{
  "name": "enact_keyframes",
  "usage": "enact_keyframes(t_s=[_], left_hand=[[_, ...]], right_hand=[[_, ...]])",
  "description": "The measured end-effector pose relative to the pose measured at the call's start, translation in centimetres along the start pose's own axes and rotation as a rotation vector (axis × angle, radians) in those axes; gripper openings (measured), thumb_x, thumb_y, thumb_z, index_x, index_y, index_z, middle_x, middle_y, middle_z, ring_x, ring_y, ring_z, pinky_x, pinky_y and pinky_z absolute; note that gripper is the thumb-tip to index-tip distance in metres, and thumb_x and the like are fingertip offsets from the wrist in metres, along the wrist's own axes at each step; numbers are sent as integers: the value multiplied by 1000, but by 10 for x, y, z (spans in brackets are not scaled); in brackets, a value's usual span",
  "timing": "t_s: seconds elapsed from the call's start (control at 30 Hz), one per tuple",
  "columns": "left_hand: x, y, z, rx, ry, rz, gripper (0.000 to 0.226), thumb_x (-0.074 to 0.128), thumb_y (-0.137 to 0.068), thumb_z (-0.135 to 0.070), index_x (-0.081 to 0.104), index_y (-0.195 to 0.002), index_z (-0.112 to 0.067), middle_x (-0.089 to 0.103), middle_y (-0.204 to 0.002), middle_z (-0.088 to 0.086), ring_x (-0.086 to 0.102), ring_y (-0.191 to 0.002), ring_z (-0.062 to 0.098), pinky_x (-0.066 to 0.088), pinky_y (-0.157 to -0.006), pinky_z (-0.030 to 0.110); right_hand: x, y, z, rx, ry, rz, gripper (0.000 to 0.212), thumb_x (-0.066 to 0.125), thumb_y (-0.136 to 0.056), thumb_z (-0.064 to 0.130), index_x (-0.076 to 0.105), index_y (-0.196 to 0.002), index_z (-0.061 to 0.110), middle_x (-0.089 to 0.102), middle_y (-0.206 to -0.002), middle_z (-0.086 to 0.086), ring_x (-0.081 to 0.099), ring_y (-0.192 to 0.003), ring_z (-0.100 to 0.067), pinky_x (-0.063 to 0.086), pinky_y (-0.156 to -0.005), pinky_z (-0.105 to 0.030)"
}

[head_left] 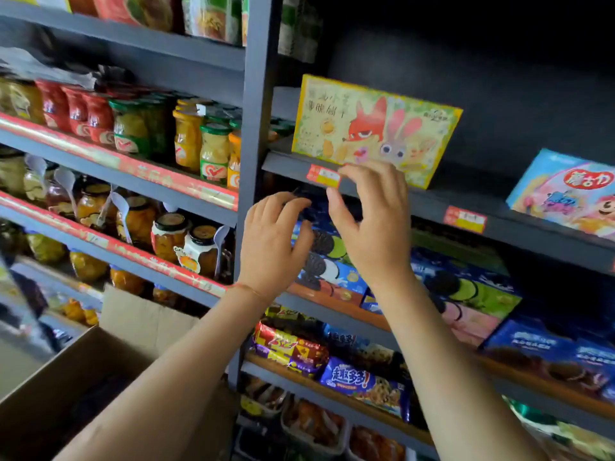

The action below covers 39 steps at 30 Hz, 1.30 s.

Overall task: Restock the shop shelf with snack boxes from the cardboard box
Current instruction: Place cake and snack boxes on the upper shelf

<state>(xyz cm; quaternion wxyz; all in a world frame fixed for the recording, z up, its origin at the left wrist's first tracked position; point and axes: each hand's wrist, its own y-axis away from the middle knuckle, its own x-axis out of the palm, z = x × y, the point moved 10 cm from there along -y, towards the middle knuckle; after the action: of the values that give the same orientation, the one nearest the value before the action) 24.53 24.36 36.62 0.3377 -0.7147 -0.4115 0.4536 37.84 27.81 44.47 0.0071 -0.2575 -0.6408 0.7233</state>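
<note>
Hands both raised in front of the dark shelf (366, 186), neither holding anything — left hand (271, 241) loosely curled with fingers relaxed, right hand (369, 214) spread a bit wider, its fingertips (346, 171) just at the shelf lip beside the red-and-yellow price tag (323, 176). Step in hand looks like settling the yellow-green snack box (374, 129), which stands upright on that shelf at its left end, close to the grey upright post (256, 134); hands appear just clear of it, contact not certain because the right fingers overlap its lower edge. To do it well: square the box face to the front, keep it flush with the shelf edge without covering the price tag, and leave room to its right for more — a wide gap of bare shelf sits between it and the blue-pink snack box (565, 194) further right. Then go down to the cardboard box (66, 387) at lower left, flaps open, contents too dark to make out. Yellow-green box is flat and wide, yellow border, cartoon fox and rabbit on the front, printed characters at upper left; it leans slightly in this wide-angle view. Light card, likely tips easily if nudged from the top. Shelf below holds blue cookie boxes (329, 264), packed close.
</note>
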Motion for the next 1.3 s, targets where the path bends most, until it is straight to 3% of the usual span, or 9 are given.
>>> enact_keyframes(t_s=[0.1,0.3,0.5,0.6,0.83,0.97,1.07,1.2,1.3], left_hand=[[16,91,54,-334,23,228,37,43,-91,-39,70,-98,-16,70,-84,3,65,-77,27,51,-68,42],[7,307,217,-965,-96,647,27,48,-89,-40,69,-93,-23,72,-85,5,65,-86,33,53,-72,41],[-22,424,352,-1209,-123,817,28,50,-92,-42,69,-91,-21,72,-89,3,68,-85,28,51,-72,35],[-29,470,409,-1252,-155,969,25,51,-101,-32,68,-106,-14,70,-100,10,65,-94,33,50,-78,36],[-27,570,491,-1310,-89,1294,27,43,-99,-27,65,-103,-12,69,-104,10,64,-93,30,54,-81,37],[-16,590,511,-1295,-36,1342,23,47,-99,-27,64,-106,-13,68,-103,10,63,-92,30,54,-79,38],[-15,605,524,-1316,-17,1302,23,48,-101,-26,65,-110,-12,67,-99,10,63,-89,31,54,-74,38],[-15,612,528,-1304,9,1280,24,47,-101,-29,64,-107,-13,68,-95,10,64,-85,30,56,-72,44],[-10,608,526,-1279,51,1261,22,48,-100,-27,64,-107,-15,68,-96,8,64,-83,27,57,-71,43]], right_hand=[[62,97,4,208,-257,209,18,57,-97,23,67,-92,9,62,-81,-1,58,-73,-19,48,-67,-35],[217,291,40,581,-385,796,18,59,-95,25,68,-86,12,67,-73,-3,62,-68,-23,49,-60,-40],[353,395,110,714,-359,1177,21,56,-96,26,67,-86,12,54,-61,2,52,-59,-19,35,-54,-36],[421,442,135,809,-305,1292,23,54,-92,34,68,-86,17,69,-75,-7,63,-73,-28,49,-63,-38],[510,590,186,1023,-228,1830,5,58,-95,28,59,-96,24,65,-109,-4,60,-107,-27,42,-79,-28],[516,666,191,1019,-44,2086,43,55,-100,33,51,-138,13,55,-137,-13,51,-127,-33,43,-92,-35],[510,710,208,979,75,2278,49,52,-101,28,42,-147,14,49,-145,-13,49,-130,-30,44,-99,-32],[508,737,216,923,245,2309,48,44,-100,34,42,-147,21,33,-153,-13,29,-140,-32,34,-109,-37],[521,733,214,826,301,2184,43,44,-101,38,52,-136,16,51,-141,-11,38,-134,-34,37,-102,-37]])
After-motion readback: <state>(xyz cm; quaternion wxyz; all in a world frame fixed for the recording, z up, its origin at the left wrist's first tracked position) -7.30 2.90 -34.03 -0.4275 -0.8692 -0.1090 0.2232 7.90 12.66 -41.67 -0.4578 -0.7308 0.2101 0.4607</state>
